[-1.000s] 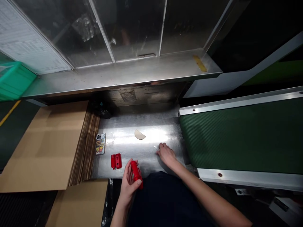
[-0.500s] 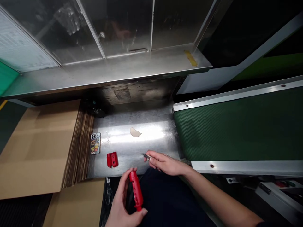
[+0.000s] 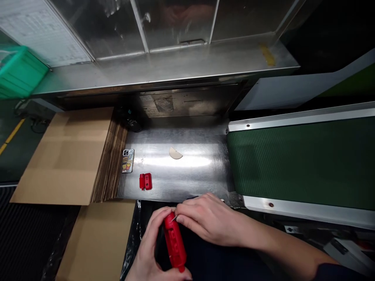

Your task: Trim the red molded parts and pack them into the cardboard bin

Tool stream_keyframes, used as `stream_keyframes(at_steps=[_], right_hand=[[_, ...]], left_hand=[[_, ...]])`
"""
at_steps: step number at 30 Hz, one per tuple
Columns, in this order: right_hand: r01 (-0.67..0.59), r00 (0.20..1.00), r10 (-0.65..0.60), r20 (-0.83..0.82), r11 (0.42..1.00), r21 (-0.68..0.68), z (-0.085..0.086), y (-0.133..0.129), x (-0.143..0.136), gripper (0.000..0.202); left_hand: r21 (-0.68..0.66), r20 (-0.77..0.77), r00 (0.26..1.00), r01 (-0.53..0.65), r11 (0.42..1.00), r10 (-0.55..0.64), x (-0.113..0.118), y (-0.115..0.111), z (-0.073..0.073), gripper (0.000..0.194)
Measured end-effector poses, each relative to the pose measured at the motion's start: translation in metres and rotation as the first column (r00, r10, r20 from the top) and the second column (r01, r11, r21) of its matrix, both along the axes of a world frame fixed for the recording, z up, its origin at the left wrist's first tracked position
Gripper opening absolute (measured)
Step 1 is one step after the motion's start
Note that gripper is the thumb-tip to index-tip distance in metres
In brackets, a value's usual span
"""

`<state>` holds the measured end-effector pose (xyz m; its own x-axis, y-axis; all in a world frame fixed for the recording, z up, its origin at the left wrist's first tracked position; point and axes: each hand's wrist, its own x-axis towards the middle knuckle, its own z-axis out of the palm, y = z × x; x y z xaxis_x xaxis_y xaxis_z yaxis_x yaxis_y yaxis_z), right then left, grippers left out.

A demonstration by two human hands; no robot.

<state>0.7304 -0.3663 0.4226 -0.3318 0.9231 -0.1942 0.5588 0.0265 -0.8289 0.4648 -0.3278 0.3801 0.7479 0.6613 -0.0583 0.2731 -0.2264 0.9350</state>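
Observation:
My left hand [image 3: 152, 249] is wrapped round a red plastic part [image 3: 175, 244], long and rounded, with its slotted side facing up. Thumb and fingers grip it at its two ends, just above my lap. My right hand [image 3: 208, 216] is closed on a slim knife-like tool; only its thin metal tip [image 3: 175, 218] shows, touching the red part near its upper end. The rest of the tool is hidden under my fingers. On the metal table [image 3: 187, 183] beyond my hands lie two small red plastic pieces [image 3: 145, 182], side by side.
A tan half-disc [image 3: 175, 153] and a phone in a patterned case [image 3: 128, 160] lie on the table. Stacked cardboard sheets [image 3: 67, 156] stand on the left. To the right runs a green conveyor belt [image 3: 301, 160]. A metal ledge [image 3: 175, 66] crosses behind, with a green bin [image 3: 23, 72].
My right hand has come left and down to the red part, bringing the tool's tip against its upper end. The camera view has shifted; my left hand still holds the part.

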Motion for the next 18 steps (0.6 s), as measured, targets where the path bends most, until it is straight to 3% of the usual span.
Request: stream_keyframes(at_steps=[18], right_hand=[[0.002,0.997,-0.014,0.073,0.987,0.162,-0.009,-0.007,-0.009,0.029]], left_hand=[[-0.044,0.000,0.999,-0.048,0.998,0.048,-0.003,-0.014,-0.003,0.102]])
